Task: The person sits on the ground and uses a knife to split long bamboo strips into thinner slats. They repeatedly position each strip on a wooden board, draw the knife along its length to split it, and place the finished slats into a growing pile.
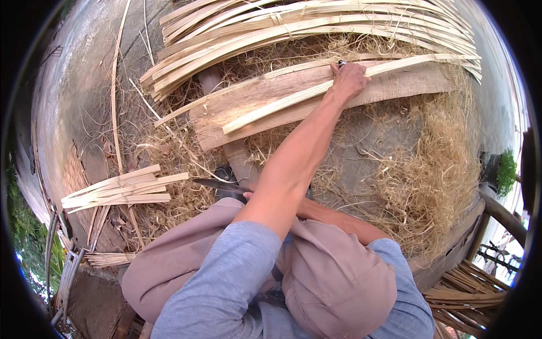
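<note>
My left hand [350,82] reaches far forward over a wooden board [220,110], its fingers curled at the long bamboo strip [271,75] along the board's back edge. A small dark, shiny thing shows at its fingers; I cannot make out what it is. Another pale bamboo strip [276,105] lies slanted across the board and passes beneath this hand. Near my knees, my right hand [248,194] is closed on a knife [219,185], whose dark blade points left. My left forearm hides most of that hand and the handle.
A large stack of bamboo strips [271,37] lies beyond the board. Shorter split pieces [121,189] rest at the left. Curly shavings [435,186] cover much of the floor, thickest at the right. A round post [240,158] runs under the board. More strips [471,296] lie at lower right.
</note>
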`<move>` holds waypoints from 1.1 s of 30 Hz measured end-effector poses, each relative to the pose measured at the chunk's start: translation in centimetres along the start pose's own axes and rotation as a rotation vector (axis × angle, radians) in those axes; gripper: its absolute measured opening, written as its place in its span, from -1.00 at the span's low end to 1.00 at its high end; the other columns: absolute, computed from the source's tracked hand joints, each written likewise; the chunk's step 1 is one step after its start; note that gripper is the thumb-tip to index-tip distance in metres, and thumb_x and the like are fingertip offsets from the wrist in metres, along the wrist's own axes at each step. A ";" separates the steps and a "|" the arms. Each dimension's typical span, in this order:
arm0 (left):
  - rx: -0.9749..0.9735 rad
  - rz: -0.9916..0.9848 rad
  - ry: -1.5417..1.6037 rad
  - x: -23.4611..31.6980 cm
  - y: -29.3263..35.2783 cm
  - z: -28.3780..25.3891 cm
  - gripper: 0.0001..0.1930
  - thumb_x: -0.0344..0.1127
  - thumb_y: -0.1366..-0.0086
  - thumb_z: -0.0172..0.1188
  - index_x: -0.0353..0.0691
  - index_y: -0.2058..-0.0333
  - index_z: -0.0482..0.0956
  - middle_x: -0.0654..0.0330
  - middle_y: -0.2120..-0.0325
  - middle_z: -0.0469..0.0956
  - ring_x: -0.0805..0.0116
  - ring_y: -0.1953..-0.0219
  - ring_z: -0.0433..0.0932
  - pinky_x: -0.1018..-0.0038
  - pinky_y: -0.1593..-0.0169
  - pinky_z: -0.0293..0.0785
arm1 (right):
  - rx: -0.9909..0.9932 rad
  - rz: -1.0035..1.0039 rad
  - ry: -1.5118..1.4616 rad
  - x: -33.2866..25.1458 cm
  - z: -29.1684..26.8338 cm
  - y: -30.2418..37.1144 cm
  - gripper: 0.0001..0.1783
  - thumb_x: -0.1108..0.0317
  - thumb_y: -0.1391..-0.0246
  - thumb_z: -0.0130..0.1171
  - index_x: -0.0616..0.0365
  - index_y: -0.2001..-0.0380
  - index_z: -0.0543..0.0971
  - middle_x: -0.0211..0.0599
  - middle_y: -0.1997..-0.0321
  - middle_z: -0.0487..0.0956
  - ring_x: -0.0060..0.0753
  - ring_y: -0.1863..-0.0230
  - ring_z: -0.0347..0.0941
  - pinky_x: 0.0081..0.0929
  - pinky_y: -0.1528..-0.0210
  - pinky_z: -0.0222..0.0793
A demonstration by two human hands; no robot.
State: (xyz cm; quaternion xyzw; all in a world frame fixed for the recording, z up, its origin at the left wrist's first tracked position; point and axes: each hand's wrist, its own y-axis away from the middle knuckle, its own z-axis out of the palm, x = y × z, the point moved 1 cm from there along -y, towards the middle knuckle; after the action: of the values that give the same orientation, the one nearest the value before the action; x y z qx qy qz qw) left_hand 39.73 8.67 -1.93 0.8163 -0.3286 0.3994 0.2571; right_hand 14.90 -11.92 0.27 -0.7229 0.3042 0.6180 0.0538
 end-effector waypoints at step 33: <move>-0.007 -0.149 -0.045 -0.6 -0.6 -1.0 -0.80 -0.26 -0.35 0.13 -0.23 0.30 0.67 0.00 0.26 0.70 -0.03 -0.01 0.63 -0.34 -0.45 -0.26 | 0.280 -0.003 0.597 -2.4 2.2 -2.8 -0.54 0.15 -0.23 0.36 0.23 -0.04 0.54 -0.10 -0.04 0.60 -0.29 -0.03 0.53 -0.25 -0.08 0.47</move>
State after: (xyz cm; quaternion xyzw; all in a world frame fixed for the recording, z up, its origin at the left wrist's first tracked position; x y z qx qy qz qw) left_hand 39.43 9.93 -2.00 0.8464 -0.2739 0.3595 0.2817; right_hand 14.27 -7.80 1.11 -0.8582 0.3873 0.3310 0.0623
